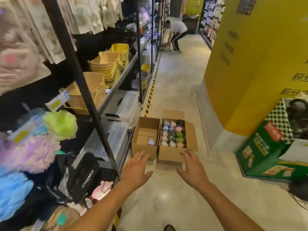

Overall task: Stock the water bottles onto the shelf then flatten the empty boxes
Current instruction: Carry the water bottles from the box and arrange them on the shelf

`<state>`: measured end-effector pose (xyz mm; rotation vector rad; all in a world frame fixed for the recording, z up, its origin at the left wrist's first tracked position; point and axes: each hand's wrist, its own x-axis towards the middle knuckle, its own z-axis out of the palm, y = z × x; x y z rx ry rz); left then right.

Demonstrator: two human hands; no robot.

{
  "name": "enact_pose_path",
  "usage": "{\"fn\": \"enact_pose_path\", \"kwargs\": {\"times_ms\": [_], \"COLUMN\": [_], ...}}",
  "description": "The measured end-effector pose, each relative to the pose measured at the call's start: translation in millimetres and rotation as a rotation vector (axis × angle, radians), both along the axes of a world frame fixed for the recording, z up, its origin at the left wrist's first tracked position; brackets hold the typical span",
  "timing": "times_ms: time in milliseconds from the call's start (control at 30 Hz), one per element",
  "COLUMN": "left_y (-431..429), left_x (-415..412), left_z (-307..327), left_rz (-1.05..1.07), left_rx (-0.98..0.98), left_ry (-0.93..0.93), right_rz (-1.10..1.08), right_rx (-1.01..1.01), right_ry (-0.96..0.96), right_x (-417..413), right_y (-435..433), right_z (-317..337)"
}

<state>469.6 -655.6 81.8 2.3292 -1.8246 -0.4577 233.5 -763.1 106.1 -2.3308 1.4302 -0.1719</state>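
Observation:
Two open cardboard boxes stand side by side on the floor ahead of me. The left box (pixel 145 148) holds one wrapped bottle (pixel 151 141) near its front. The right box (pixel 171 155) is packed with several wrapped bottles (pixel 173 134) with coloured tops. My left hand (pixel 135 169) reaches forward with fingers spread, just short of the left box. Over the near right corner of the right box, my right hand (pixel 194 167) is stretched out with straight fingers. Neither hand holds anything.
A black shelf rack (pixel 93 105) runs along the left with yellow buckets (pixel 108 64), clear bins and bath sponges. A green display carton (pixel 266 147) and a yellow pillar (pixel 250 64) stand on the right. A person (pixel 176 34) bends over down the aisle.

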Motion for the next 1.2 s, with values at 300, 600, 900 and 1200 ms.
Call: {"fn": "enact_pose_path", "kwargs": {"times_ms": [300,600,900,1200], "left_y": [-145.0,-281.4,-428.3,-527.6], "left_x": [35.3,116.6,216.1,245.6], "left_z": [-30.6,-89.4,-168.6,-318.2], "left_rz": [0.023,0.036,-0.004,0.07], "left_rx": [0.107,0.182,0.356,0.453], "left_ry": [0.072,0.173,0.26,0.25], "right_rz": [0.024,0.016,-0.088,-0.107], "right_rx": [0.16,0.256,0.438,0.569], "right_ry": [-0.008,0.058,0.103,0.138], "right_x": [50.5,131.6,226.9,269.0], "right_y": [-164.0,-315.8,-449.3,-536.7], "right_z": [-27.5,-95.0,-170.3,-324.6]}}
